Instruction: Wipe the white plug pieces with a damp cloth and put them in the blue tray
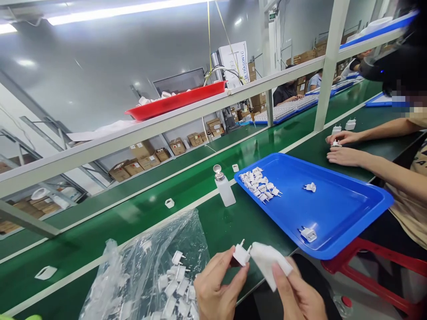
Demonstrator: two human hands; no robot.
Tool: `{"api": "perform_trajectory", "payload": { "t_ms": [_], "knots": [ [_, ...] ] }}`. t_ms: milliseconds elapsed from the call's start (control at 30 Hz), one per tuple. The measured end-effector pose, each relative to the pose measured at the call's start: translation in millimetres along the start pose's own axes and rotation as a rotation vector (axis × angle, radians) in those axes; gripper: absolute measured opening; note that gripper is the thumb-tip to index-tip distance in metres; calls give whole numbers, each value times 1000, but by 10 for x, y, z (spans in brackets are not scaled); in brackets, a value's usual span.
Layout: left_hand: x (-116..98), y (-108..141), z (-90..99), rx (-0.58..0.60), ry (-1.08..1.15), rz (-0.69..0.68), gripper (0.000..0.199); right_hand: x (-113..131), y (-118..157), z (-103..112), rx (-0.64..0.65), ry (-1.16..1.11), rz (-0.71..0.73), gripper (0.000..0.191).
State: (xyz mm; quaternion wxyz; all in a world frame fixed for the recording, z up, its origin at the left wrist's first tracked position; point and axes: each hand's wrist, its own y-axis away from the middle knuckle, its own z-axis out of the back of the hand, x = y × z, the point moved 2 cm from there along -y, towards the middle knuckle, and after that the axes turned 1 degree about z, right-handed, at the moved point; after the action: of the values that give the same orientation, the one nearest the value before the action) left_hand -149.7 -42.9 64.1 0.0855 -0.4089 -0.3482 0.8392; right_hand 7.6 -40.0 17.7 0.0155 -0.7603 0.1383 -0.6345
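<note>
Near the bottom centre, my left hand (220, 284) pinches a white two-pin plug adapter (241, 254) between thumb and fingers, pins pointing up. Just right of it, my right hand (298, 289) grips a folded white cloth (271, 261), whose left edge is right beside the adapter's pins. A clear plastic bag (140, 262) holding several white adapters (176, 284) lies to the left of my hands. Beyond my right hand, a blue tray (327, 200) carries a pile of adapters (258, 183) at its left end and two single ones.
A white pump bottle (226, 191) stands left of the tray. Small white housings lie on the green conveyor (133, 213). At the right, a co-worker's hands (345, 149) handle a white piece. A red tray (180, 101) rests on the shelf above; a red stool (373, 271) is below.
</note>
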Motion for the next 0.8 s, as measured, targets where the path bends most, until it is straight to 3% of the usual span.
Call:
{"api": "perform_trajectory", "payload": {
  "t_ms": [100, 133, 200, 300, 400, 467, 533, 633, 700, 800],
  "knots": [
    [-87, -40, 44, 60, -49, -107, 26, 240, -145, 77, 126, 443, 623, 40],
    [-117, -48, 55, 81, -81, -140, 19, 278, -177, 72, 187, 543, 749, 45],
    [-166, -55, 72, 110, -174, -207, 14, 312, -215, 45, 270, 622, 822, 48],
    [-189, -32, 80, 105, -280, -273, 18, 320, -202, 18, 332, 573, 737, 49],
    [-159, 11, 74, 65, -232, -267, 16, 292, -165, 95, 385, 588, 662, 43],
    [-140, 31, 72, 5, -170, -244, 32, 247, -175, 222, 305, 632, 623, 33],
    [-136, 39, 67, -61, -99, -194, 44, 190, -207, 363, 103, 657, 547, 25],
    [-142, 38, 30, -71, 90, 27, 36, 148, -222, 426, -128, 545, 365, 21],
    [-146, 40, -16, -21, 282, 282, 26, 176, -186, 310, -53, 346, 236, 24],
    [-195, 35, -78, 85, 572, 606, 32, 274, -80, 52, 161, 6, 131, 32]
  ]
}}
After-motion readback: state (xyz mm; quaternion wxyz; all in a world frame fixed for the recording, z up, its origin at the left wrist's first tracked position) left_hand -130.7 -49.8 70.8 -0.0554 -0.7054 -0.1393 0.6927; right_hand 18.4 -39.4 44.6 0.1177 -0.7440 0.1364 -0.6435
